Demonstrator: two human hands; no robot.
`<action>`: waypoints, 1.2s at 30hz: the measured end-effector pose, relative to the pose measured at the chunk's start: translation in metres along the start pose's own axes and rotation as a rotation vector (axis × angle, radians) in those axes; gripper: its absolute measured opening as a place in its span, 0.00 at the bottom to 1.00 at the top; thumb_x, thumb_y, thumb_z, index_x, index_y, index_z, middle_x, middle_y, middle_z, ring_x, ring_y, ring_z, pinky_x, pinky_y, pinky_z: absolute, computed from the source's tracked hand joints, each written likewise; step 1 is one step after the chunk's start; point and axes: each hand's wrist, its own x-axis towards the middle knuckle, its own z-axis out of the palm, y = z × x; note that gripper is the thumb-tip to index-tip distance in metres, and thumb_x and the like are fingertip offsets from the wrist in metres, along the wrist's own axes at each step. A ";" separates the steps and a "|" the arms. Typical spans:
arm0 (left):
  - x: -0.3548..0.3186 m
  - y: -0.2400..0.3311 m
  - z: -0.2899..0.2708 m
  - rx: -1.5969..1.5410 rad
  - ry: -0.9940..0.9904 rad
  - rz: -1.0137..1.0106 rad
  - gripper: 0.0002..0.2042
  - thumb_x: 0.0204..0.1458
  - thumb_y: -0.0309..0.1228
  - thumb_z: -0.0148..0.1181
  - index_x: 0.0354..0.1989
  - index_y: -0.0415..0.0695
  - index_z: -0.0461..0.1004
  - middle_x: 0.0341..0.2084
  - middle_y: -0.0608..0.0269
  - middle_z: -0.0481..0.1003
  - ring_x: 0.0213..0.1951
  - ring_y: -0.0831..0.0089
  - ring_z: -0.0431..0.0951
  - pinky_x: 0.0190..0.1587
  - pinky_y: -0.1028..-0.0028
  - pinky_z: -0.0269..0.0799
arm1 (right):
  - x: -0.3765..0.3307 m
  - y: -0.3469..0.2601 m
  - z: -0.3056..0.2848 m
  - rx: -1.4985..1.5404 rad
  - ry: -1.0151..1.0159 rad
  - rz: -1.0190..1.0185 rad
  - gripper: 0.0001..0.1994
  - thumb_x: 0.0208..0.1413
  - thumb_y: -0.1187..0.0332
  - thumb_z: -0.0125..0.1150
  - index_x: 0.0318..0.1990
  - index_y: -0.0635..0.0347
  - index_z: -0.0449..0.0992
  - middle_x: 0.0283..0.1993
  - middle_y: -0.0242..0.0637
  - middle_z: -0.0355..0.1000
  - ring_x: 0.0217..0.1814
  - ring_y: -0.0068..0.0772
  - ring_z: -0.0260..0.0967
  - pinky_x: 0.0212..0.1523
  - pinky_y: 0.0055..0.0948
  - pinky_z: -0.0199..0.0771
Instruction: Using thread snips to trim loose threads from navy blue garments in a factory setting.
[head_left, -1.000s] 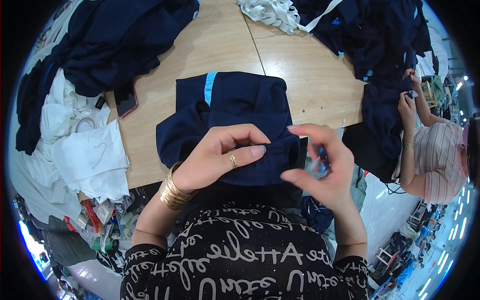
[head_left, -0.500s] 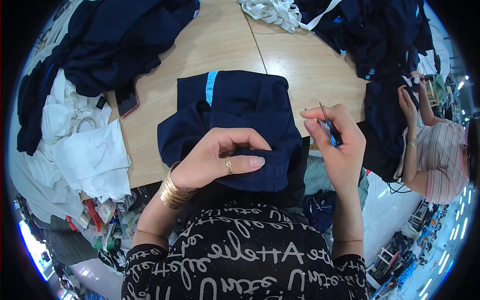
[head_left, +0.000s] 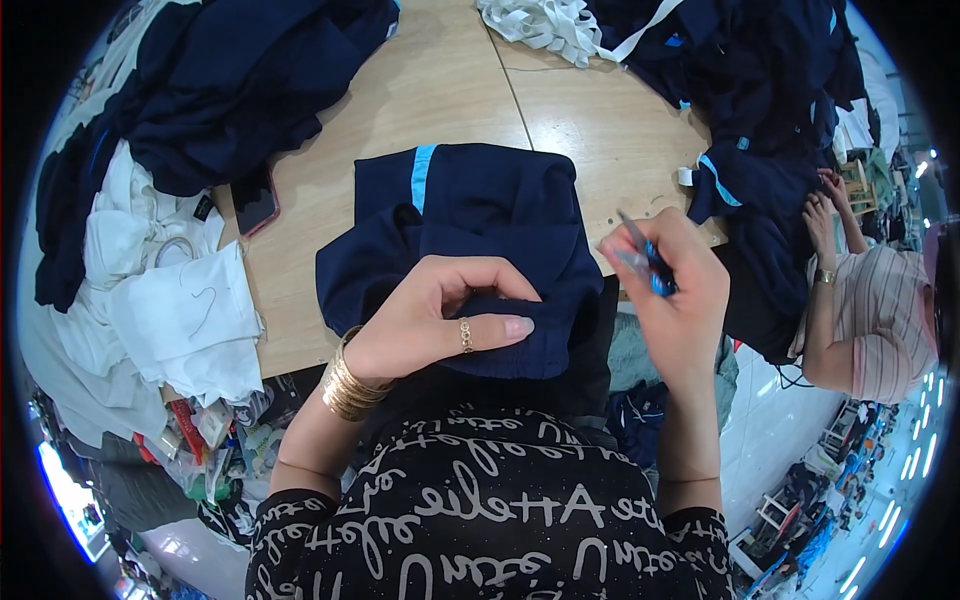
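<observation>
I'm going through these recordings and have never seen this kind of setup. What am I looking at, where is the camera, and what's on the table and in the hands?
There is no machine: a person works with bare hands, filmed by a wide fisheye camera on their head that looks down, which is why edges bend. The left hand, with a ring and gold bangles, presses on a folded navy garment with a light blue stripe, lying on the wooden table. The right hand, blurred, is raised beside it and holds a small thin tool with a blue handle. Around lie piles of navy clothes, white fabric, white ribbon and a dark phone. At the right, another person handles dark cloth.
</observation>
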 end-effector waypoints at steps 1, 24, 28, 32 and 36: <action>0.000 0.000 0.000 -0.038 0.016 -0.025 0.09 0.40 0.25 0.61 0.30 0.35 0.73 0.27 0.68 0.70 0.31 0.83 0.68 0.36 0.83 0.62 | -0.001 -0.002 0.000 0.019 -0.044 -0.053 0.04 0.41 0.77 0.62 0.27 0.62 0.74 0.19 0.29 0.60 0.21 0.18 0.56 0.24 0.16 0.54; 0.001 -0.001 0.005 -0.007 0.057 -0.025 0.07 0.45 0.25 0.60 0.30 0.35 0.72 0.25 0.70 0.70 0.29 0.87 0.67 0.32 0.87 0.62 | -0.012 0.004 -0.007 0.636 -0.345 0.319 0.07 0.49 0.74 0.58 0.34 0.64 0.68 0.28 0.25 0.65 0.30 0.12 0.58 0.32 0.13 0.58; 0.000 0.002 0.005 -0.053 0.064 -0.079 0.06 0.46 0.26 0.59 0.31 0.36 0.72 0.25 0.72 0.69 0.27 0.89 0.66 0.31 0.88 0.61 | -0.013 0.005 -0.010 0.183 -0.372 0.005 0.13 0.40 0.70 0.66 0.34 0.63 0.72 0.27 0.33 0.68 0.24 0.20 0.63 0.25 0.16 0.61; 0.000 0.000 0.003 -0.034 0.074 -0.042 0.06 0.46 0.26 0.58 0.31 0.37 0.72 0.24 0.73 0.69 0.26 0.89 0.65 0.30 0.89 0.59 | -0.019 0.005 -0.013 0.107 -0.256 -0.138 0.15 0.38 0.67 0.67 0.36 0.60 0.73 0.27 0.30 0.70 0.24 0.25 0.65 0.23 0.21 0.63; -0.002 0.001 0.001 -0.037 0.058 -0.018 0.08 0.47 0.28 0.59 0.33 0.36 0.72 0.25 0.72 0.70 0.27 0.89 0.66 0.31 0.88 0.60 | -0.022 0.000 -0.017 -0.087 -0.272 -0.241 0.17 0.35 0.65 0.69 0.35 0.59 0.73 0.26 0.32 0.70 0.23 0.31 0.64 0.22 0.25 0.62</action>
